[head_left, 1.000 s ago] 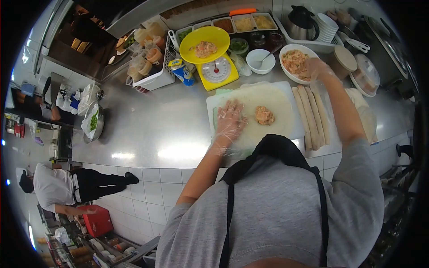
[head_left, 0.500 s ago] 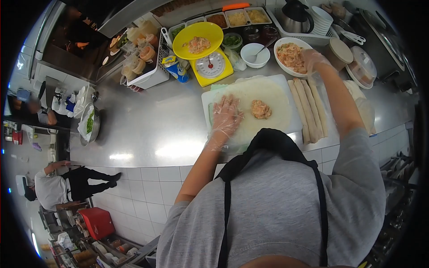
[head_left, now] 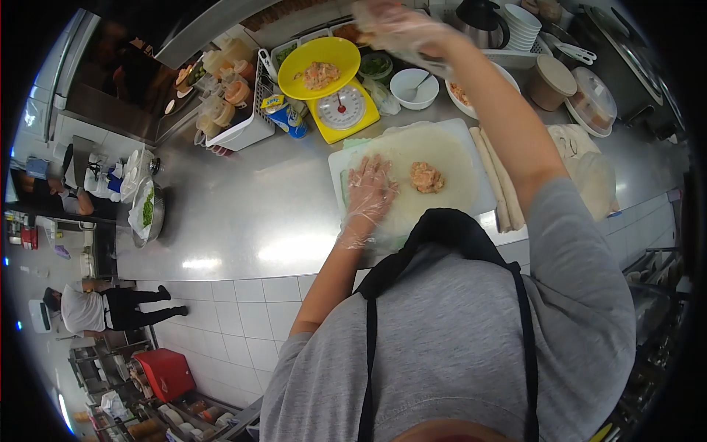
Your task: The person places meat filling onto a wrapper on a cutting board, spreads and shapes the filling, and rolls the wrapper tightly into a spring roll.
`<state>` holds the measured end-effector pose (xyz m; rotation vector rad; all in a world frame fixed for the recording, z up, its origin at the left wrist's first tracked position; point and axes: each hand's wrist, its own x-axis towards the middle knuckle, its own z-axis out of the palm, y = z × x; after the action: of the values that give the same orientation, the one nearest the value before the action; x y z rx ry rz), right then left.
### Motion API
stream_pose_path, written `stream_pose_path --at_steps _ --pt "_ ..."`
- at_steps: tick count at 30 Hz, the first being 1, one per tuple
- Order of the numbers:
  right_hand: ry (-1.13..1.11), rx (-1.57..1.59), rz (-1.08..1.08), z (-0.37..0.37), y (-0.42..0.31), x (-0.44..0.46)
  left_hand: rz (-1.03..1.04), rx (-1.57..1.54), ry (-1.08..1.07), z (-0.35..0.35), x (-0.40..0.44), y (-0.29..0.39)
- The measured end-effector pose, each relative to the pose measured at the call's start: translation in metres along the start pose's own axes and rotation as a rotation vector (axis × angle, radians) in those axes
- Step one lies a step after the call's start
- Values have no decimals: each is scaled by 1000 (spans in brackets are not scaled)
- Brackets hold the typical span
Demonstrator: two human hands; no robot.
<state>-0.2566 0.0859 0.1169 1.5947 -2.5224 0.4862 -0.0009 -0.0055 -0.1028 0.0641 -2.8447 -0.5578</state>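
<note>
My left hand, in a clear plastic glove, lies flat with fingers spread on the left side of a pale round wrapper sheet. A small mound of orange-pink filling sits on the sheet, right of that hand. Under the sheet is a white cutting board. High up, my gloved right hand is stretched over the row of ingredient trays; motion smears its fingers, so what they hold cannot be made out. Beneath my right forearm is a white bowl of filling, partly hidden. Long pale rolls lie beside the board.
A yellow scale carries a yellow dish with filling. Nearby stand a white bowl with a spoon, a blue can and a basket of bottles. Lidded tubs are at right. A person stands far left.
My right hand has left the filling bowl and swung up and left over the trays. My left hand keeps its place on the sheet. The person at far left has shifted.
</note>
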Motion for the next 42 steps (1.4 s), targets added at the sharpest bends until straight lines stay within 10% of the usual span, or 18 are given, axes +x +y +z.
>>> stream_pose_path --at_steps 1,2,5,7,12,16,21,24,27,33,42 --pt "344 -23 -425 76 65 47 0 1 2 0 0 0" --pt "30 692 165 14 -26 23 -5 4 -8 -1 0 0" --pt "329 -295 -450 59 -18 75 24 14 30 -1 -2 0" --pt "53 789 152 66 -30 91 56 22 81 -1 -2 0" --pt "164 751 58 79 -20 93 54 10 87 -2 -3 1" --pt "464 1881 464 68 -8 41 37 8 66 -5 -2 3" --pt "698 571 553 47 105 -62 33 13 41 0 -2 0" --pt "370 160 592 39 136 -116 27 20 38 4 -3 -4" --pt "-86 -666 105 101 163 -161 2 37 -31 1 -1 -3" --pt "-41 -13 709 50 135 -140 -15 32 -41 -1 -1 -2" --pt "194 -77 515 5 154 -167 17 66 -43 -2 1 -1"
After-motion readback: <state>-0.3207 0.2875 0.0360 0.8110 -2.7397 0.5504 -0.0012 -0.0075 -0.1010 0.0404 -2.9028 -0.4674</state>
